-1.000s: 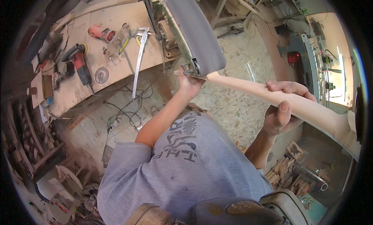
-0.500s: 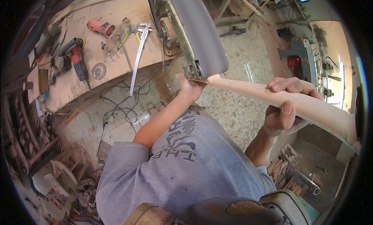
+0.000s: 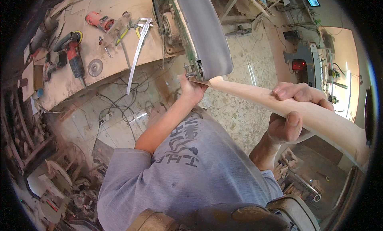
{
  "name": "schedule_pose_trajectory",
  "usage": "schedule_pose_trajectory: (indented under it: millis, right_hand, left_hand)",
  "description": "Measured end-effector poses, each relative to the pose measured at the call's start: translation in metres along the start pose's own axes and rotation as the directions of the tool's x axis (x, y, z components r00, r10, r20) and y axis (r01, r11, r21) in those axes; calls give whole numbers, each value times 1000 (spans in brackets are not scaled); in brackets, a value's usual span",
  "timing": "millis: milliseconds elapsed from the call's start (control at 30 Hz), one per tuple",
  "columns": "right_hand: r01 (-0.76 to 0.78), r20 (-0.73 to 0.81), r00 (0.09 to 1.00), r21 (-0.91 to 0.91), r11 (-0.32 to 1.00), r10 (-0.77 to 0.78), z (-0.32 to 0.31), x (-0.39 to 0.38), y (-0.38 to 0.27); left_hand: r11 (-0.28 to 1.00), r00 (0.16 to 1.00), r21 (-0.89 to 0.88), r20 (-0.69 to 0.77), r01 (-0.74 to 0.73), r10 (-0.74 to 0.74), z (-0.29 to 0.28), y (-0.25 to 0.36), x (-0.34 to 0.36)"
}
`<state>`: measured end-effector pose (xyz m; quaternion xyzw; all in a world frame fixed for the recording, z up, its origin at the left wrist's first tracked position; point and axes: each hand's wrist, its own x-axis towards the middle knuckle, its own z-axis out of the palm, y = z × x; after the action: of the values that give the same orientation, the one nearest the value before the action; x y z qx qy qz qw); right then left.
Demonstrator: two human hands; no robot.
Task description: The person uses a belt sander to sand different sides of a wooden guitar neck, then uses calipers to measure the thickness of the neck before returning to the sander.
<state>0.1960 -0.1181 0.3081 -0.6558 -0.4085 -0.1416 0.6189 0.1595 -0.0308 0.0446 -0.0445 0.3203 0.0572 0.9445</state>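
A long, pale, smoothly shaped wooden piece [image 3: 245, 92] stretches from the belt sander's lower end out to the right rim. The grey sanding belt [image 3: 205, 35] rounds its roller right over the wood's narrow end and meets it or nearly does. My left hand [image 3: 193, 90] is closed around that narrow end, just left of the roller; its fingertips are partly hidden. Farther along, my right hand [image 3: 297, 111] grips the thicker part, thumb on the near side and fingers over the far side.
On the workbench [image 3: 119, 59] at left lie a red-and-black angle grinder [image 3: 76, 57], a red power tool [image 3: 99, 21], a metal disc [image 3: 95, 67] and a caliper [image 3: 139, 51] jutting past the edge. Cables [image 3: 119, 107] coil on the floor. Wood scraps [image 3: 293, 161] lie at lower right.
The wood's thick end has dipped slightly lower at the right, and my right hand has moved down a little with it. The whole view has shifted slightly; both grips are kept.
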Motion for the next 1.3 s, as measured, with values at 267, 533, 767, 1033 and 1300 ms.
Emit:
schedule_pose_trajectory:
  millis: [267,533,767,1033,1300]
  right_hand:
    - [15,18,1000,68,998,-16,-1,3,5]
    - [-18,-42,999,7,1000,18,5,4,3]
    - [9,56,998,-9,1000,-9,1,6,6]
    - [60,45,997,26,998,-61,4,10,11]
    - [56,101,993,32,998,-59,-1,12,12]
  left_hand:
    - [1000,1000,-24,9,-9,9,3,-2,0]
    - [999,1000,-33,-20,-9,9,-1,-2,3]
    - [999,999,-45,43,0,2,-9,-3,7]
    - [996,1000,-89,10,28,-27,0,-2,3]
    - [993,1000,-116,9,30,-29,-2,-6,8]
